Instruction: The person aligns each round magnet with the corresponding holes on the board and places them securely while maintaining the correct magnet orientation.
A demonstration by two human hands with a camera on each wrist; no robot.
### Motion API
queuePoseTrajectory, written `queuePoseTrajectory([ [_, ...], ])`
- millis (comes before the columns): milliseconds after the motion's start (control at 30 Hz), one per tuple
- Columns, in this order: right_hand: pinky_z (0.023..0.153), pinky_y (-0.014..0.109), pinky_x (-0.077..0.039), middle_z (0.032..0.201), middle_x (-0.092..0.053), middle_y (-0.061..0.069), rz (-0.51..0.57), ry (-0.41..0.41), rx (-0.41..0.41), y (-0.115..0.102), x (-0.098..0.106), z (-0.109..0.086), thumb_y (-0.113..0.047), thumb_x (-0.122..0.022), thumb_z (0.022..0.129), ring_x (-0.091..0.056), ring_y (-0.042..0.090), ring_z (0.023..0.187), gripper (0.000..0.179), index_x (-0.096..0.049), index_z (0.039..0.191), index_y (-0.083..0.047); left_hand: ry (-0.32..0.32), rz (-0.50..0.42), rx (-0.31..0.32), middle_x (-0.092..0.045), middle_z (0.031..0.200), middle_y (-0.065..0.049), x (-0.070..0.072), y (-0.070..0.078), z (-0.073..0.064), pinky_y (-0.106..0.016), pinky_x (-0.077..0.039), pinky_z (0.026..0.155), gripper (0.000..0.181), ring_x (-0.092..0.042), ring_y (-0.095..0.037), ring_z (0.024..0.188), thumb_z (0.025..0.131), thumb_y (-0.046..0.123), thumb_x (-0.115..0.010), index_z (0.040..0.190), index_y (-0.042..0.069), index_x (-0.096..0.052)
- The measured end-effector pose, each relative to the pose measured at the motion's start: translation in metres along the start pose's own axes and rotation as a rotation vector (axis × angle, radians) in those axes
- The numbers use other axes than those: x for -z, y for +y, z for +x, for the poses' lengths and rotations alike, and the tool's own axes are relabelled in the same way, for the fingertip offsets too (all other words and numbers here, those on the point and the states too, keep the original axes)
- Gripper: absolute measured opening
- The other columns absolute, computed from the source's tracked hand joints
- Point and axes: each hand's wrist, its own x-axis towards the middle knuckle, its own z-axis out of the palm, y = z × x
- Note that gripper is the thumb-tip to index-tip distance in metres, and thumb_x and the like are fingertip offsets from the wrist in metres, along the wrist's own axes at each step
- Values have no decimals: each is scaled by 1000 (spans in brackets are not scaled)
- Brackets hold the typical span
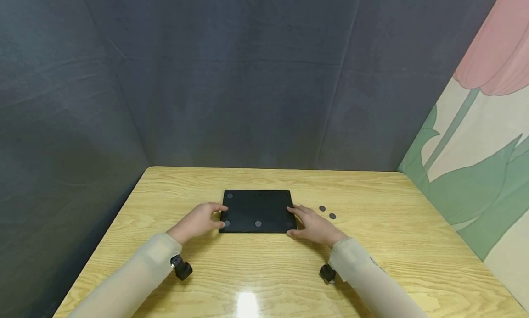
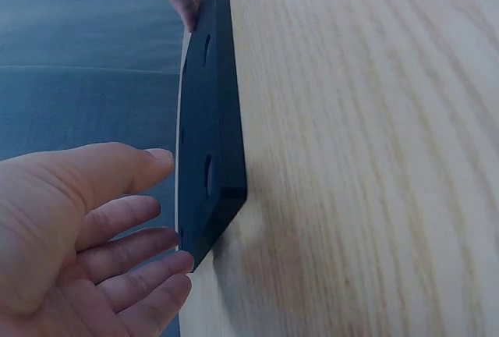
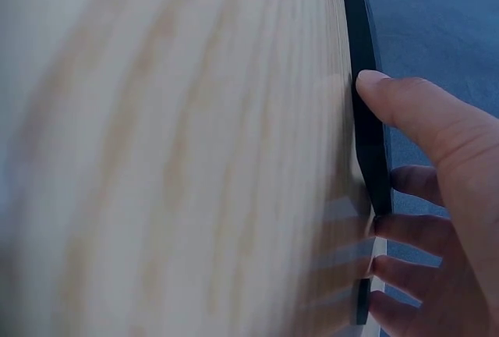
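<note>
A flat black rectangular board (image 1: 259,210) lies on the table, with several round dark grey spots on its upper face. At its left end is my left hand (image 1: 201,221), thumb and fingers spread apart. In the left wrist view the fingers (image 2: 140,278) of that hand are relaxed beside the board's near corner. My right hand (image 1: 313,225) is at the right end. In the right wrist view its thumb tip overlaps the board's front edge (image 3: 360,48), and its other fingers (image 3: 417,232) reach along the right side.
Two small dark grey discs, a farther one (image 1: 322,208) and a nearer one (image 1: 332,216), lie right of the board on the wooden table (image 1: 256,267). A dark curtain (image 1: 231,79) hangs behind, and a flower-patterned surface (image 1: 475,171) stands at the right.
</note>
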Motion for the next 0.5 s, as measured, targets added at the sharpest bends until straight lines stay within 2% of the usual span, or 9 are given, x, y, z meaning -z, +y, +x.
queuePoseTrajectory([
  [267,103,48,-32,149,-27,9,-3,1,0,0,-1,0,-58,-62,79,-27,30,135,81,-33,145,-22,4,-2,15,-53,129,-11,-3,-2,2,-45,-41,96,50,-48,-29,120,82,19,-71,128,7,-55],
  [500,103,48,-32,149,-27,9,-11,3,3,0,-1,0,-57,-62,79,-27,31,135,80,-33,145,-22,-21,3,14,-51,131,-13,-5,-5,5,-44,-40,97,56,-47,-31,120,80,17,-73,130,4,-53],
])
